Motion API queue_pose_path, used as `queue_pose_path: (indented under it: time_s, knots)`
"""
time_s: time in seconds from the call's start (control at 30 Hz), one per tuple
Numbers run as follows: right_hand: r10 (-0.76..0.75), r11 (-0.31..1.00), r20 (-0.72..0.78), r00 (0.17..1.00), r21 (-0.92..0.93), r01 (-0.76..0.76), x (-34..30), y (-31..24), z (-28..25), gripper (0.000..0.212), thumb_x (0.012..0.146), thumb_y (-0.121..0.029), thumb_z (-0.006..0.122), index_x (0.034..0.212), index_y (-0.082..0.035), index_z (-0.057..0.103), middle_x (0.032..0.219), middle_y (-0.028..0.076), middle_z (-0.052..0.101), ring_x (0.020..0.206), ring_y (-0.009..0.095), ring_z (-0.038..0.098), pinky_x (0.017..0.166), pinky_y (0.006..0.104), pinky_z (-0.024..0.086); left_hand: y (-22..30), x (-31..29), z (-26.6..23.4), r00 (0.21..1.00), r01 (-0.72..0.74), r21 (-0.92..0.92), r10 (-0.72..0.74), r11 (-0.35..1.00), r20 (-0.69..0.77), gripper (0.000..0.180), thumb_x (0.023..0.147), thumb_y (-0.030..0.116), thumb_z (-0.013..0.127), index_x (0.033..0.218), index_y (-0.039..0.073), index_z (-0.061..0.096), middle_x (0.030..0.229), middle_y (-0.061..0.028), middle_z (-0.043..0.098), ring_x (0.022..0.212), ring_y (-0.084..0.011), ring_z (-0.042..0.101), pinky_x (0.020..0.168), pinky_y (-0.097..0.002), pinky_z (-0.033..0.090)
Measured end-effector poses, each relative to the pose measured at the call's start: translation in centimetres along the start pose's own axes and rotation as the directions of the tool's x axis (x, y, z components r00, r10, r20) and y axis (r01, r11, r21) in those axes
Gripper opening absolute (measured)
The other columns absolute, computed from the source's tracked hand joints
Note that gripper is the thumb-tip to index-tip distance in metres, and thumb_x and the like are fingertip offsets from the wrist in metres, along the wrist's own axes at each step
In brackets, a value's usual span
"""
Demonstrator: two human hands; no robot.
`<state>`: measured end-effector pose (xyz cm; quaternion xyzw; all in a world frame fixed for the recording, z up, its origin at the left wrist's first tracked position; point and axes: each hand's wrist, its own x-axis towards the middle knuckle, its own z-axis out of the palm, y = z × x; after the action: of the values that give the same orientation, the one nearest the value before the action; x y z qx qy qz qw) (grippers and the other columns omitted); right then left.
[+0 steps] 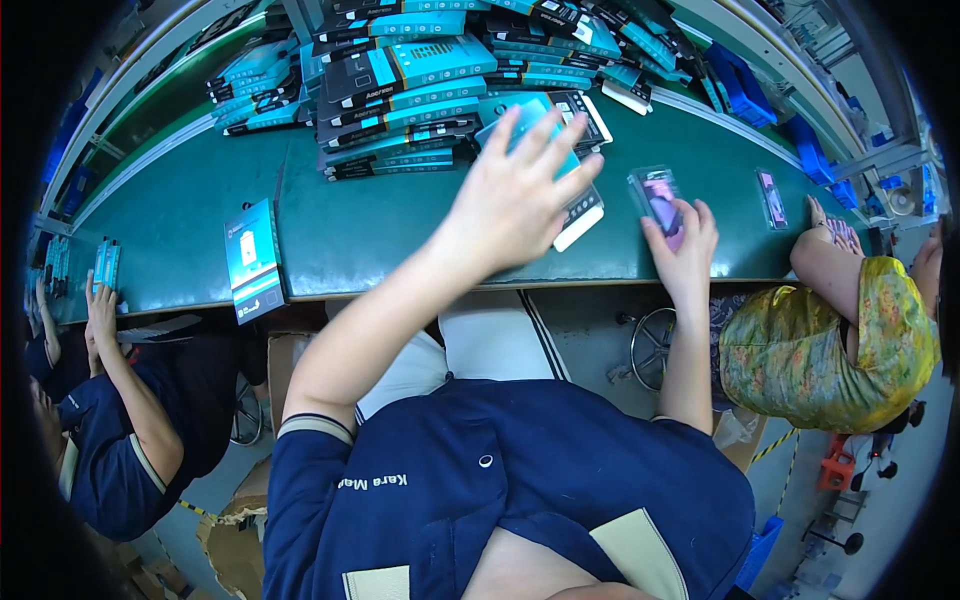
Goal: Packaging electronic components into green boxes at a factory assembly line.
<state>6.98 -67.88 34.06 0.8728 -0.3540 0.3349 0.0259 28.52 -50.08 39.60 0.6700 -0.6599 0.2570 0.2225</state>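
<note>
My left hand (515,190) is open, its fingers spread above the front of a large pile of flat teal-and-black cartons (405,65). Just under and beside its fingers lies a carton with a white end flap (580,228). Whether the fingertips touch the carton is hard to tell. To the right, my right hand (685,235) grips the near end of a clear plastic pack (658,190) with something pink and dark inside. That pack's far end rests on or just above the green tabletop.
A single teal carton (255,258) overhangs the table's front edge at left. Another clear pack (770,198) lies at right near a co-worker's hand (832,225). Blue bins (740,85) line the right back. On the left, a second co-worker's hand (100,312) is by upright teal cartons (106,264).
</note>
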Motion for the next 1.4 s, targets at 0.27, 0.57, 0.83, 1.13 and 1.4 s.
queue_pose_path:
  time_s: [0.27,0.57,0.83,1.13,1.4]
  knots:
    - [0.126,0.942,0.125,0.984,0.297,-0.158,0.3,-0.7,-0.5,0.044,0.069,-0.020,0.082,0.105,-0.004,0.061,0.121,0.019,0.060,0.114,0.036,0.054,0.096,0.0430,0.045,0.6,-1.3,-0.2,0.927,-0.098,-0.088,0.123,0.991,0.354,0.092,0.068,0.076,0.065,0.132,0.010,0.060,0.113,-0.0140,0.056,0.116,-0.0305,0.050,0.113,-0.0468,0.031]
    - [-0.437,0.716,0.421,0.795,0.698,0.024,1.4,-4.0,-3.0,0.040,0.062,-0.002,0.072,0.100,-0.003,0.058,0.130,0.019,0.060,0.122,0.033,0.053,0.101,0.0415,0.043,-0.6,-4.6,-1.7,0.919,0.235,-0.239,-0.135,0.942,0.371,0.083,0.068,0.055,0.079,0.131,0.005,0.058,0.116,-0.0139,0.055,0.107,-0.0297,0.051,0.092,-0.0392,0.042]
    - [-0.309,-0.264,0.266,0.913,0.898,-0.351,2.5,-12.7,-2.5,0.050,0.095,-0.004,0.056,0.140,0.007,0.039,0.145,0.025,0.045,0.132,0.030,0.049,0.112,0.0410,0.036,-0.7,-4.7,-3.5,0.888,0.375,-0.614,-0.460,0.695,0.022,0.101,0.060,0.030,0.093,0.141,0.007,0.039,0.133,-0.0155,0.053,0.117,-0.0315,0.056,0.099,-0.0399,0.046]
    - [-0.102,0.107,-0.263,0.959,0.956,0.274,2.0,-19.7,2.2,0.019,0.100,-0.008,0.052,0.114,0.002,0.058,0.114,0.019,0.065,0.106,0.022,0.062,0.091,0.0338,0.050,-0.3,-4.3,-4.3,0.636,-0.025,-0.989,-0.766,-0.145,0.097,0.027,0.095,0.000,0.062,0.107,0.005,0.038,0.114,-0.0159,0.059,0.098,-0.0144,0.059,0.087,-0.0286,0.051]
    - [0.016,-0.289,0.122,0.992,0.951,-0.112,1.6,-20.4,0.6,0.018,0.096,0.001,0.056,0.111,-0.003,0.048,0.114,0.015,0.060,0.100,0.014,0.058,0.089,0.0286,0.048,-0.2,-4.3,-4.2,0.654,0.050,-0.999,-0.756,0.021,0.017,0.027,0.095,-0.004,0.058,0.115,0.004,0.043,0.107,-0.0117,0.061,0.102,-0.0131,0.059,0.088,-0.0270,0.049]
